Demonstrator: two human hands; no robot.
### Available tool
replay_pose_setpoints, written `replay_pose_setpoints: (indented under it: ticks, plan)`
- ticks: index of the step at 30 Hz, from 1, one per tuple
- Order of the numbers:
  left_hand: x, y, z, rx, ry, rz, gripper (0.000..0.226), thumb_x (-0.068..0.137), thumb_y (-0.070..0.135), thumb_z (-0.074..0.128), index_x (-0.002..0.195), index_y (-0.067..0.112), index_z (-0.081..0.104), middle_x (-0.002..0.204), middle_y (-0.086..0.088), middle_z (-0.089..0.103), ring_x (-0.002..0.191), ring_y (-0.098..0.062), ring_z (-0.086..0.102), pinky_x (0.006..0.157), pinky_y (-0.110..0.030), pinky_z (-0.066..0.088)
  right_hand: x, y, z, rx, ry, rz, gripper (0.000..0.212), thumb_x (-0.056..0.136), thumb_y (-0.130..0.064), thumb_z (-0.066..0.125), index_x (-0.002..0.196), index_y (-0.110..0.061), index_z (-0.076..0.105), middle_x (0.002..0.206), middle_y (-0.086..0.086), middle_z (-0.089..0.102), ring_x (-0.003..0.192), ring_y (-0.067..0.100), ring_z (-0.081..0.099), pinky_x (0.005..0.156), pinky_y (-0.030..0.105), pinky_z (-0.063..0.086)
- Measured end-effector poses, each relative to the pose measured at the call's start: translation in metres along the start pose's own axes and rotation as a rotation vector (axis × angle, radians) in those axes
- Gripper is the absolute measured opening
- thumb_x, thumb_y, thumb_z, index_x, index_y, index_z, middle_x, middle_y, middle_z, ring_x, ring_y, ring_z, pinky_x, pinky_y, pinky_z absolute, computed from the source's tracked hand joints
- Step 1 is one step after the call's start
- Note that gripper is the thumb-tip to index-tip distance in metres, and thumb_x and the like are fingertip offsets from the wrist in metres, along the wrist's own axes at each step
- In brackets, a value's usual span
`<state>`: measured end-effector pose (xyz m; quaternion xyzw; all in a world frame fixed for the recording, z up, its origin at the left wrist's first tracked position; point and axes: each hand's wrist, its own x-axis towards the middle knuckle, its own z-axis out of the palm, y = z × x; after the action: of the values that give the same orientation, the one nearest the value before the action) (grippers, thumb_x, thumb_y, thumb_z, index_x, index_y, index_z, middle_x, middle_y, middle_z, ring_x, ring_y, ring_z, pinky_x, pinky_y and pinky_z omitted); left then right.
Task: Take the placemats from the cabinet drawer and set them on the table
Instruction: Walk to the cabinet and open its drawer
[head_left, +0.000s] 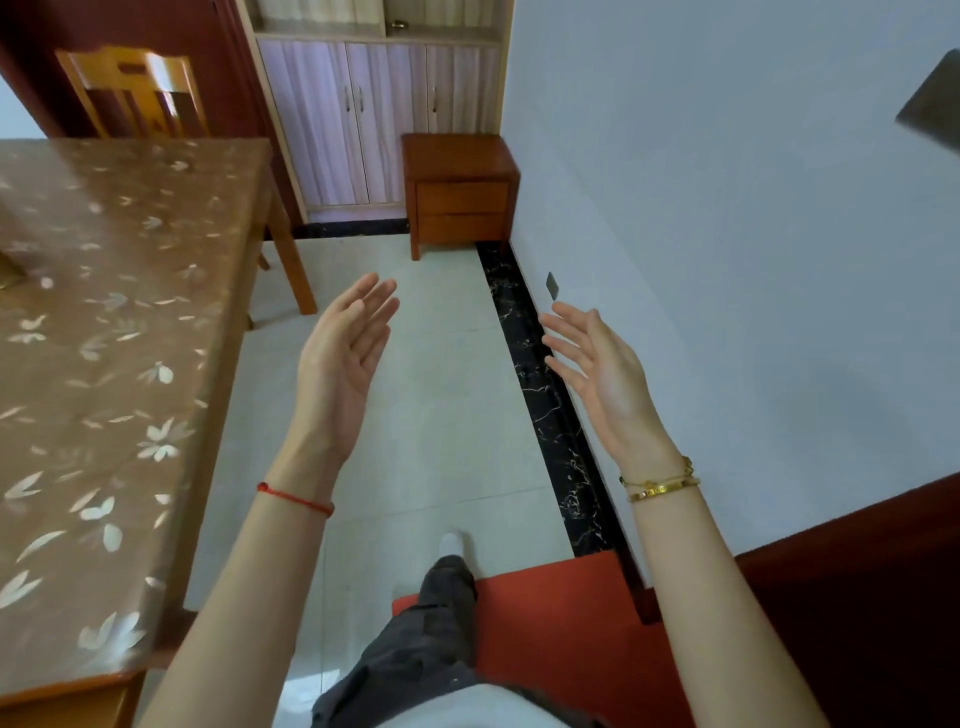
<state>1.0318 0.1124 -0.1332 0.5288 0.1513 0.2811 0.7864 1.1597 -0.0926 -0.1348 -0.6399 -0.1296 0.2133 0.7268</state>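
A small wooden cabinet (460, 192) with two shut drawers stands against the white wall at the far end of the floor. The table (119, 332), covered in a brown cloth with pale leaf prints, fills the left side. My left hand (343, 358) and my right hand (597, 369) are raised in front of me over the tiled floor, palms facing each other, fingers straight and holding nothing. Both are well short of the cabinet. No placemats are in sight.
A wooden chair (135, 93) stands behind the table. A tall cupboard (379, 119) with pale doors stands at the back beside the small cabinet. An orange mat (561, 623) lies by my leg. Pale tiled floor (441, 415) runs between table and wall.
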Motion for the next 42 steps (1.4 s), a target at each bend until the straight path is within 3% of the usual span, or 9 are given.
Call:
replay_pose_setpoints:
  ticks: [15, 42]
  plan:
    - [0.268, -0.016, 0.029, 0.041, 0.028, 0.002, 0.047, 0.101, 0.028, 0.040, 0.145, 0.014, 0.046, 0.138, 0.001, 0.061, 0.128, -0.013, 0.057, 0.116, -0.037, 0.036, 0.266, -0.037, 0.012, 0.020, 0.003, 0.017, 0.046, 0.101, -0.039, 0.036, 0.135, -0.012, 0.053, 0.130, 0.002, 0.062, 0.120, 0.016, 0.057, 0.108, 0.039, 0.042]
    - [0.672, -0.113, 0.141, 0.035, 0.142, -0.018, 0.040, 0.102, 0.024, 0.039, 0.141, 0.019, 0.049, 0.137, 0.000, 0.062, 0.128, -0.014, 0.057, 0.117, -0.038, 0.034, 0.730, -0.064, -0.055, -0.009, -0.137, 0.052, 0.047, 0.102, -0.042, 0.034, 0.135, -0.015, 0.053, 0.128, 0.000, 0.063, 0.121, 0.014, 0.057, 0.108, 0.038, 0.043]
